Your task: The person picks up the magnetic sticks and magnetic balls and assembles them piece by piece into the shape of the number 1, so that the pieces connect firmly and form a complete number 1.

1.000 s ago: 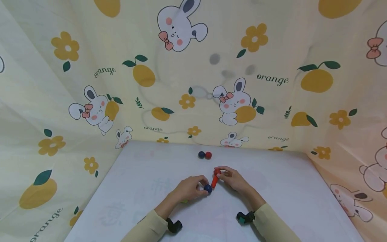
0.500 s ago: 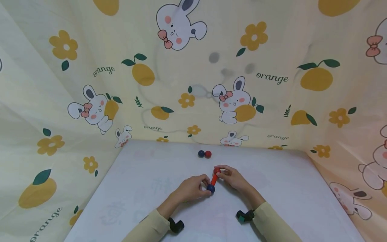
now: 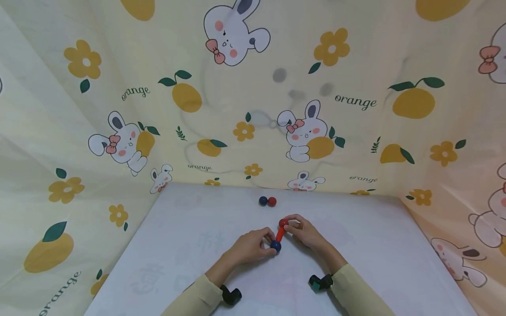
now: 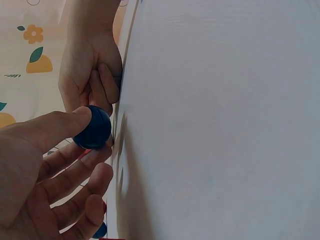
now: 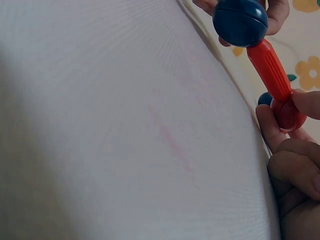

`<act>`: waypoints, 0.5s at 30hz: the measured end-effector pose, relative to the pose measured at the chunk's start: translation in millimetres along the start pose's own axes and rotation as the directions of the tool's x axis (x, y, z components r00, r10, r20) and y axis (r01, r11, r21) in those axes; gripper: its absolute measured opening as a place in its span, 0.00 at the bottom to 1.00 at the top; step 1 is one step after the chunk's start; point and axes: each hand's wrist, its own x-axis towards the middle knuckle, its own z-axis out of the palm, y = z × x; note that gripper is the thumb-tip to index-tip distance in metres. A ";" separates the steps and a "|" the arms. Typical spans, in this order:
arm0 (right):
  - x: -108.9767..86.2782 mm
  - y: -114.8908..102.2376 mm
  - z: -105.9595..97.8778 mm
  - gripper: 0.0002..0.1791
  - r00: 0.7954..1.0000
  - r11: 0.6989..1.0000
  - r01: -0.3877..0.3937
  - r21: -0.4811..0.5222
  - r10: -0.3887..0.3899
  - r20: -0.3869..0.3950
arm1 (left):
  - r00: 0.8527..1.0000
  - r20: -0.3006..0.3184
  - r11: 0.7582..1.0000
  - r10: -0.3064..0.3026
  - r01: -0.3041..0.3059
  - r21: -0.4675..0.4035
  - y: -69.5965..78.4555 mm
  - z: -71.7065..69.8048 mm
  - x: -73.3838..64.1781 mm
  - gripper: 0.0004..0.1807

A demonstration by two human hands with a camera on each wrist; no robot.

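Left hand [image 3: 252, 245] pinches a blue ball [image 5: 240, 22], right hand [image 3: 305, 232] a red ball [image 5: 289, 116]; a tug might pop the red stick [image 5: 270, 70] loose.

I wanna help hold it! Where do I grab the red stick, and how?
Probably pinch the red stick around its bare middle, from above: it's straight and slim, and the left hand holds the blue ball at one end, the right hand the red ball at the other.
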 end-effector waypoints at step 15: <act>0.3 0.1 2.2 0.22 0.999 0.999 0.017 -0.036 -0.018 -0.033 | 1.000 -0.006 1.000 -0.024 0.024 0.002 -2.4 1.6 3.2 0.17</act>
